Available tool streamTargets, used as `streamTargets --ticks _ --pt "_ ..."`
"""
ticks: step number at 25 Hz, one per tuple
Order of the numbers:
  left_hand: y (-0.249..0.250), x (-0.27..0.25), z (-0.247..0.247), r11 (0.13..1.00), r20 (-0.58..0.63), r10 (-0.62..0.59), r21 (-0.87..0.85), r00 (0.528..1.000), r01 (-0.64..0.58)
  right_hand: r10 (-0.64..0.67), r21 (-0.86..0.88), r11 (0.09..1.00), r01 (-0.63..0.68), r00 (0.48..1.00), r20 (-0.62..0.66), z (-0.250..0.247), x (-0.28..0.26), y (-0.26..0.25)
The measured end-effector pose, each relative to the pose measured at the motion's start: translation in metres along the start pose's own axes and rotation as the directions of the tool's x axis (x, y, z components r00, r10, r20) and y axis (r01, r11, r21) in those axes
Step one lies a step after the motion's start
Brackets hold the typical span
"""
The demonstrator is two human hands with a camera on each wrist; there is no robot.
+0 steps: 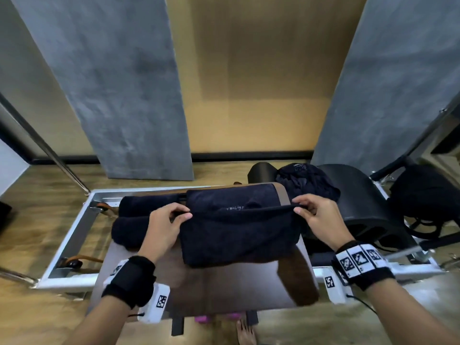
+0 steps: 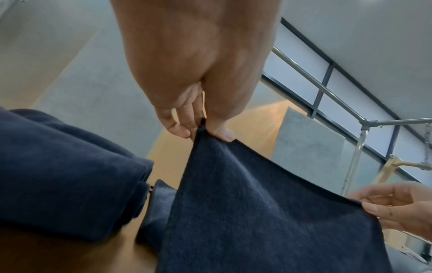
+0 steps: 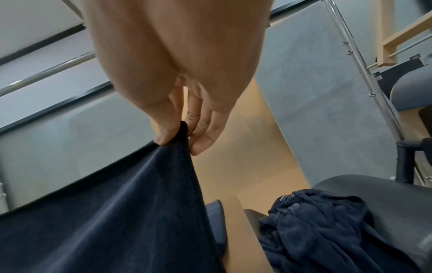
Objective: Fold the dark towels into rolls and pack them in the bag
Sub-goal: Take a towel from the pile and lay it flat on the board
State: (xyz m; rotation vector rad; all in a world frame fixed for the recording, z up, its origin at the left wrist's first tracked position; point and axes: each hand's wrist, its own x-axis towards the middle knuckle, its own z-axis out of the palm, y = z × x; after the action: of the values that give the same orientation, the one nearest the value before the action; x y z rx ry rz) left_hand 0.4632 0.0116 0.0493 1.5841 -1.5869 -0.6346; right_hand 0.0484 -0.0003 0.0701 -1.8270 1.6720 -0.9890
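Over the brown padded bench (image 1: 224, 290), the left hand (image 1: 161, 225) and right hand (image 1: 316, 217) each pinch a top corner of the dark navy terry towel (image 1: 239, 235), holding its edge taut, probably to square the fold. Two rolled navy towels (image 1: 134, 220) wait at its left; more lie crumpled (image 1: 306, 183) behind.

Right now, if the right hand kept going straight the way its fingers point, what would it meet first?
Probably the left hand: the right hand points leftward along the towel edge both hands pinch. Depth is uncertain.
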Motion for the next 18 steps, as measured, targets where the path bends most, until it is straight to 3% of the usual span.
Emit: streamTargets --ticks 4,9,14,18 --pt "-0.008 0.064 0.005 0.994 -0.019 -0.062 0.089 0.998 0.063 0.005 -0.044 0.999 -0.006 0.999 -0.034 0.016 0.075 0.015" --pt "-0.022 0.125 0.036 0.880 -0.016 -0.165 0.449 0.986 0.155 0.140 -0.197 0.973 -0.122 0.987 0.079 0.061 0.148 0.046" --pt "-0.039 0.151 0.062 0.752 0.078 -0.328 0.624 0.941 0.210 0.237 -0.275 0.941 -0.195 0.963 0.127 0.100 0.172 0.073" --pt "-0.047 0.160 0.069 0.709 0.093 -0.362 0.674 0.927 0.209 0.263 -0.281 0.936 -0.211 0.951 0.163 0.112 0.175 0.082"
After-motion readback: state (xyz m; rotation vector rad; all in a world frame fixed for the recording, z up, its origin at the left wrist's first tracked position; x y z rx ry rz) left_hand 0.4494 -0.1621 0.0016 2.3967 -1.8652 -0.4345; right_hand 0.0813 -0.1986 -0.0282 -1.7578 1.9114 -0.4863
